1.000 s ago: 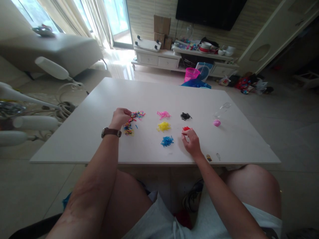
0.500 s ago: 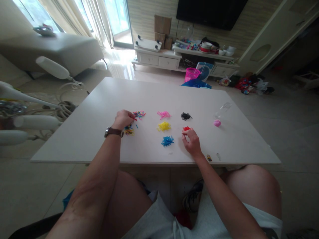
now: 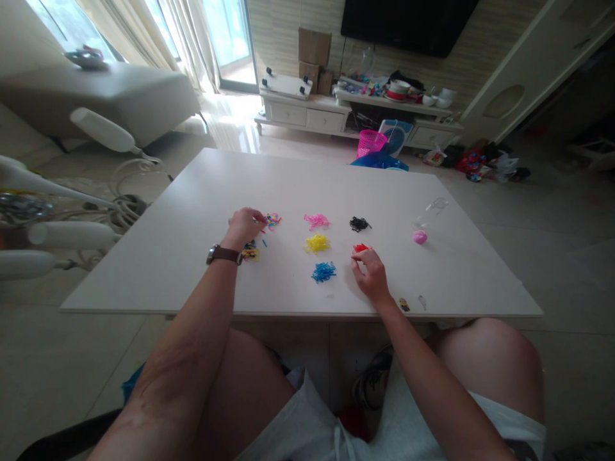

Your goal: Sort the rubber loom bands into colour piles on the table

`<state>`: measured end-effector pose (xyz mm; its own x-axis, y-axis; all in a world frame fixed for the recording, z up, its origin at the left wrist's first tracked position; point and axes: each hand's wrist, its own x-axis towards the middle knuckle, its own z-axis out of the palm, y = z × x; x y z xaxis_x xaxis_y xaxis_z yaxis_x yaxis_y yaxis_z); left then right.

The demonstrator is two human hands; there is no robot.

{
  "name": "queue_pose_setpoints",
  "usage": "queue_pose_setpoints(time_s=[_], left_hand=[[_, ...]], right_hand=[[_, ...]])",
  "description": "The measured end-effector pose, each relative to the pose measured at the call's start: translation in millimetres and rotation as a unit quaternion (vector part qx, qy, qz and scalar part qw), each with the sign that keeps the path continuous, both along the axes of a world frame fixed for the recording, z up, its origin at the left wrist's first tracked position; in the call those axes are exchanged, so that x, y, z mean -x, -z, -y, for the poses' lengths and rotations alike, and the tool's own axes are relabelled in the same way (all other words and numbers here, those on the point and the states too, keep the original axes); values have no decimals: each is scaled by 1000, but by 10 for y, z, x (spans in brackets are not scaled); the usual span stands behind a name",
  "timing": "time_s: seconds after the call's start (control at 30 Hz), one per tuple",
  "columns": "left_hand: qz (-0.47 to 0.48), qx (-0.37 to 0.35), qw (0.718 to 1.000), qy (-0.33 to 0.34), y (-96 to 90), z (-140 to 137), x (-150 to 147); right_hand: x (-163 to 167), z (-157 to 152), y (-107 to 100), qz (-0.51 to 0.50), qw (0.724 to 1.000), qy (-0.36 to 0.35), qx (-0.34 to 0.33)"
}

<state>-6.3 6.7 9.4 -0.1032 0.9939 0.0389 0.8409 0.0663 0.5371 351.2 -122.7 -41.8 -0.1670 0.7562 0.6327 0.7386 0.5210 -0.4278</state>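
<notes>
My left hand [image 3: 245, 227], with a watch [image 3: 225, 254] on its wrist, reaches into a mixed pile of small multicoloured strips [image 3: 273, 221]. Its fingers are drawn together, and whatever they pinch is too small to make out. Just below lie darker mixed pieces [image 3: 249, 244], a yellow printed piece [image 3: 250, 255] and a loose blue strip [image 3: 264, 243]. My right hand [image 3: 371, 272] rests by a red pile [image 3: 360, 247], thumb and fingertips closed together. Sorted piles lie between and beyond: pink [image 3: 317, 221], yellow [image 3: 317, 243], blue [image 3: 323, 272] and black [image 3: 359, 224].
On the right of the white table [image 3: 269, 179] are a pink lump [image 3: 419, 237] and a clear plastic item [image 3: 437, 205]. A small yellow-and-dark figure piece [image 3: 404, 305] and a clear piece [image 3: 421, 301] lie near the front edge. White lamp arms [image 3: 103, 130] stand at the left.
My left hand has shifted slightly right and away from me, further over the mixed pile. My right hand stays by the red pile.
</notes>
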Motion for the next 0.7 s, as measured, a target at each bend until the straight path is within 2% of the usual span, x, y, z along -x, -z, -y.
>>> queue_pose_setpoints(time_s=[0.2, 0.37, 0.7], left_hand=[[-58, 2, 997, 41, 89, -18, -116], [-79, 17, 995, 61, 176, -35, -101], [-95, 53, 992, 65, 158, -39, -150]], right_hand=[[-3, -5, 11, 6, 1000, 1, -4], [2, -1, 9, 12, 1000, 2, -7], [12, 2, -2, 11, 1000, 4, -1]])
